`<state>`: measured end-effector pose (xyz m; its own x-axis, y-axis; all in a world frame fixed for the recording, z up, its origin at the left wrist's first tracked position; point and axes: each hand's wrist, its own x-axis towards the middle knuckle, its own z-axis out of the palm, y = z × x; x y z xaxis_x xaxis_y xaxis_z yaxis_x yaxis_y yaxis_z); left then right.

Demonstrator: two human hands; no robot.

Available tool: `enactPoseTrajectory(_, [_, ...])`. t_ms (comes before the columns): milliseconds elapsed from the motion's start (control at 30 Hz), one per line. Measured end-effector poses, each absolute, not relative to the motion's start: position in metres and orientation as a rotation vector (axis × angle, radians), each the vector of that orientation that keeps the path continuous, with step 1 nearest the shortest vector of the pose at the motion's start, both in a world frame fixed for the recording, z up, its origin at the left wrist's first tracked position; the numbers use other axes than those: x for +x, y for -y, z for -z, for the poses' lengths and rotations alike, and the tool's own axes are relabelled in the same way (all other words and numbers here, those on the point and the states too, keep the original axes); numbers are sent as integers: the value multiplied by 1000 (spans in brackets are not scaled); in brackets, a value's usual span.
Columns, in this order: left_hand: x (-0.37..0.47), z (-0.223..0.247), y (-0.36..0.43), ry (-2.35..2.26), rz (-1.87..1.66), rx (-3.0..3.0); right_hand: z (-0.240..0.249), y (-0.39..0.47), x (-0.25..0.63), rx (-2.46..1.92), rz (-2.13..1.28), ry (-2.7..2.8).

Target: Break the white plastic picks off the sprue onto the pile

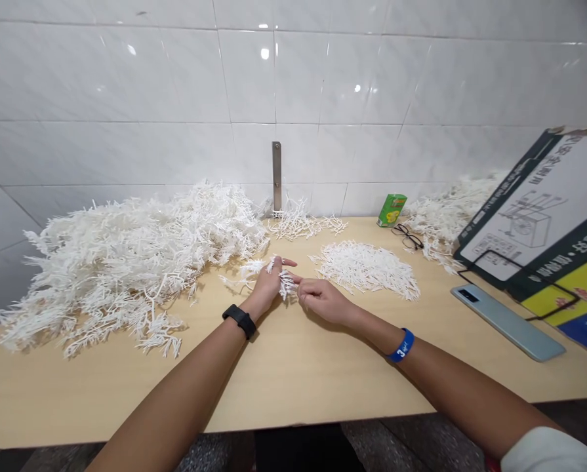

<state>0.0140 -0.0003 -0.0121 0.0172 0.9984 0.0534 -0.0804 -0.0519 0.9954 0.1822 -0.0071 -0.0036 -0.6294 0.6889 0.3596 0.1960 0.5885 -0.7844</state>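
Observation:
My left hand (266, 288), with a black band on the wrist, is closed around a white branched plastic sprig (287, 286). Part of the sprig juts out past the fingers over the middle of the table. Close beside its tips, my right hand (325, 301) is curled in a pinch, and whatever lies between its fingertips is hidden. A large tangled heap of white branched sprigs (175, 229) fills the left side. Right of my hands lies a flat pile of small white pieces (366, 265). A smaller cluster of sprigs (300, 223) rests by the wall.
At the back right stand a small green box (391, 210), dark-framed glasses (408, 236) and another white heap (445, 210). A phone (507, 321) lies before a large printed carton (529, 223). A metal bracket (277, 174) is fixed to the tiled wall behind the wooden table (273, 387).

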Motion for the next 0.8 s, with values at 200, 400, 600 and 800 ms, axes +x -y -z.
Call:
enactPoseTrajectory(200, [8,16,-6,-881,-1186,1083,9,-17,195,-977,-483,2053])
enactPoseTrajectory(400, [16,10,3,-988,-1098,1296,3,-15,199,-963,-443,2036])
enactPoseTrajectory(600, [16,0,13,-1143,-1004,1514,3,3,183,-657,-492,2270])
enactPoseTrajectory(800, [18,6,8,-1177,-1042,1582,12,-8,187,-839,-460,2271])
